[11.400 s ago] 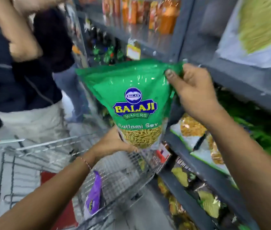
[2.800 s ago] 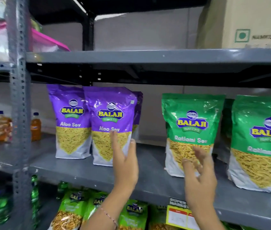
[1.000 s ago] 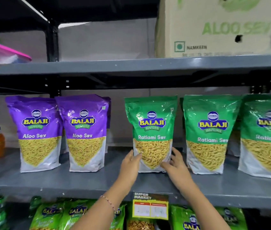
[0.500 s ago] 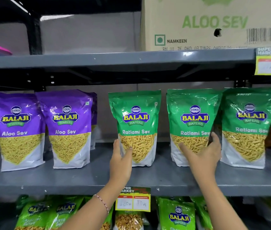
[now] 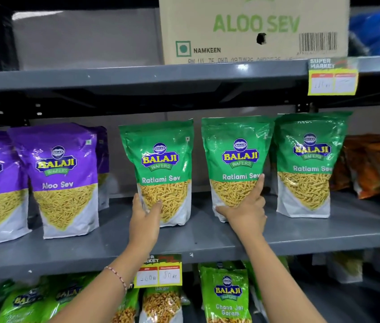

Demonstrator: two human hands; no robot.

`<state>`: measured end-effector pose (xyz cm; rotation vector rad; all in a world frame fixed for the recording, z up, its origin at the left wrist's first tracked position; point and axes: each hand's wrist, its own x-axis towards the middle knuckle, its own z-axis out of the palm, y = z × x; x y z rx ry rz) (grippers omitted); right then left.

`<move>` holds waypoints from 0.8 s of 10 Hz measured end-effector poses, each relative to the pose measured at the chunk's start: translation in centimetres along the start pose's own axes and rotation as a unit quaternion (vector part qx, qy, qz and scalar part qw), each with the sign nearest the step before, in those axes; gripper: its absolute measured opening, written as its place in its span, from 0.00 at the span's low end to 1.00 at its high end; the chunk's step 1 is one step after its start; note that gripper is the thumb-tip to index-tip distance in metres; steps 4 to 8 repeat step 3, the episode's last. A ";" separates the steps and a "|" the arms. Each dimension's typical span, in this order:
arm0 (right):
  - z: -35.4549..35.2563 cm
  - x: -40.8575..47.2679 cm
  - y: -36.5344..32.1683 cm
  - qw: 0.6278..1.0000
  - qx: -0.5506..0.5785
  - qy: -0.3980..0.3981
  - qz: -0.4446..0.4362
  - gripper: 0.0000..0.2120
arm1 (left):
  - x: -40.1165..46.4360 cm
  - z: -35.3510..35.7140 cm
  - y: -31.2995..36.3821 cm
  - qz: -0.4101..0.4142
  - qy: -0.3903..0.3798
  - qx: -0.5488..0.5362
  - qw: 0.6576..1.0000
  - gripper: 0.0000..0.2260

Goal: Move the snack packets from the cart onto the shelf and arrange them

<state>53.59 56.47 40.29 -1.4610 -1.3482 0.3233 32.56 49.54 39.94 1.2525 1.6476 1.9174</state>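
Three green Ratlami Sev packets stand upright in a row on the grey middle shelf (image 5: 207, 238). My left hand (image 5: 144, 217) grips the lower left corner of the left green packet (image 5: 161, 159). My right hand (image 5: 245, 210) grips the lower front of the middle green packet (image 5: 235, 155), fingers spread up its right edge. The third green packet (image 5: 310, 159) stands free to the right. Two purple Aloo Sev packets (image 5: 63, 173) stand at the left, with another behind them. The cart is out of view.
An Aloo Sev cardboard box (image 5: 254, 29) sits on the upper shelf. Orange packets (image 5: 375, 166) lie at the right end of the middle shelf. Green packets (image 5: 226, 297) fill the shelf below. Yellow price tags (image 5: 161, 271) hang on the shelf edges.
My right hand has closed lower on the middle green packet. My left hand stays on the left green packet. The view has shifted slightly right and closer.
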 end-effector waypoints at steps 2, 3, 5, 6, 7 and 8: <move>-0.2 -0.4 0.0 1.000 0.005 -0.009 -0.003 0.69 | 0.0 -1.6 1.3 0.018 0.002 0.034 0.999 0.33; -0.2 -1.5 -0.8 0.999 -0.027 0.019 0.005 0.69 | -0.1 -2.5 2.3 0.059 0.012 0.073 0.995 0.32; -0.2 -1.5 -0.8 0.999 -0.027 0.019 0.005 0.69 | -0.1 -2.5 2.3 0.059 0.012 0.073 0.995 0.32; -0.2 -1.5 -0.8 0.999 -0.027 0.019 0.005 0.69 | -0.1 -2.5 2.3 0.059 0.012 0.073 0.995 0.32; -0.2 -1.5 -0.8 0.999 -0.027 0.019 0.005 0.69 | -0.1 -2.5 2.3 0.059 0.012 0.073 0.995 0.32; -0.2 -1.5 -0.8 0.999 -0.027 0.019 0.005 0.69 | -0.1 -2.5 2.3 0.059 0.012 0.073 0.995 0.32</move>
